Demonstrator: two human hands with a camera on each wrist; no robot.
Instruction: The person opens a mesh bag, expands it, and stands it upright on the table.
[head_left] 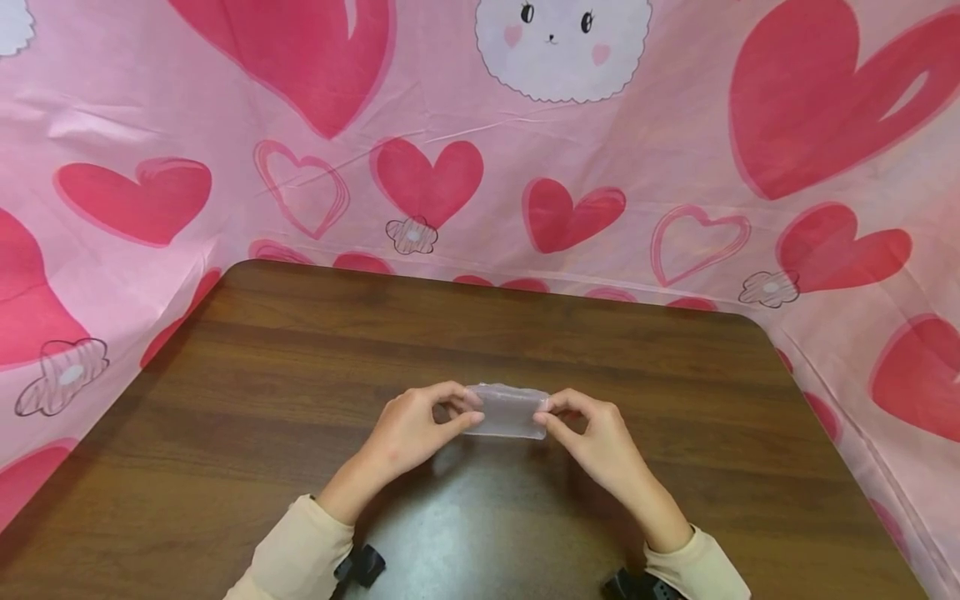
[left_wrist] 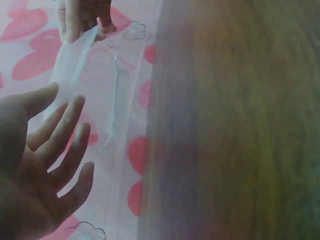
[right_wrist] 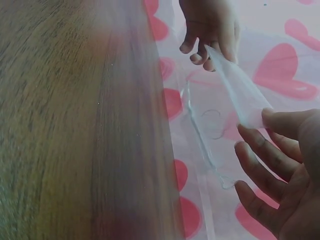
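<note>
A small clear plastic bag (head_left: 510, 412) is stretched between my two hands, above the middle of the table. The left hand (head_left: 420, 425) pinches its left end between thumb and fingers. At the right end, the thumb and fingers of my right hand (head_left: 600, 433) pinch it too. In the right wrist view, a milky strip of the bag (right_wrist: 245, 92) runs from hand to hand, and a thin clear edge shows farther out. The other fingers of the left hand (left_wrist: 50, 165) are spread and loosely bent in the left wrist view.
The brown wooden table (head_left: 300, 333) has rounded far corners. A pink cloth (head_left: 450, 117) printed with red hearts hangs behind it and along both sides. Black straps with small devices (head_left: 363, 567) sit at both wrists, by the beige sleeves (head_left: 300, 550).
</note>
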